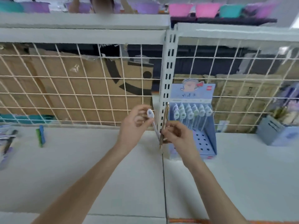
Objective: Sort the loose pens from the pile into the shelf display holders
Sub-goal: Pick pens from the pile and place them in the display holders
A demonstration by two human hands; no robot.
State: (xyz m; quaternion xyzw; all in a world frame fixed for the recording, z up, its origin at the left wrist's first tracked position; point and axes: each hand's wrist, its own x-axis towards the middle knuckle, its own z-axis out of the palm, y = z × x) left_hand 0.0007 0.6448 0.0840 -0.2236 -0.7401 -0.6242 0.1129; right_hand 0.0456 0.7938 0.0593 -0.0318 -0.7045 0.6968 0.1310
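A: White shop shelf with a wire mesh back, cardboard behind it. How far along is the sorting?

B: Midway, I'd judge. The left hand has its fingers curled round a pale lilac pen with a ring-shaped topper; the right hand pinches a slim gold pen, upright.

A: And the holders?

B: Just at 3 o'clock of the hands, a blue cardboard display holder carries a back row of ring-topped pens, its front holes unfilled. Further at 3, a grey-blue pen box.

A: What's left?

B: A loose pile of pens at 9 o'clock, plus a green and blue pair.
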